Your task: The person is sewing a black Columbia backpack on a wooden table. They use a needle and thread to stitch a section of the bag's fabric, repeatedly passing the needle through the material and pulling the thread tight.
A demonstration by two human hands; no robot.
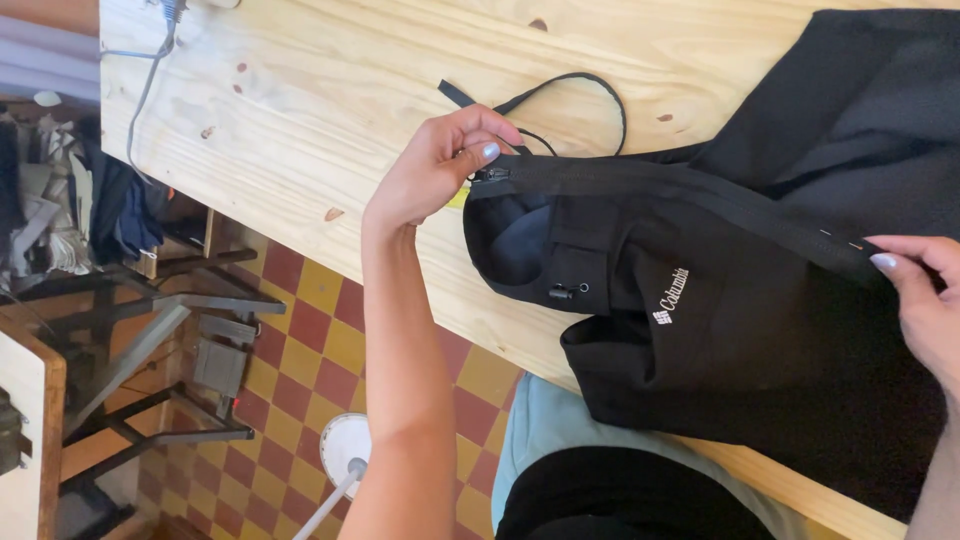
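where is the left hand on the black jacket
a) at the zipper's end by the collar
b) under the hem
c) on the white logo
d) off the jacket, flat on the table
a: the left hand pinches the zipper at its end by the collar of the jacket, while the right hand holds the zipper further along.

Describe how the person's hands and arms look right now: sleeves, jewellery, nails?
Both arms are bare, with no sleeves showing. The left hand and right hand wear no gloves, and no rings or bracelets show. The fingernails carry pale lilac-grey polish.
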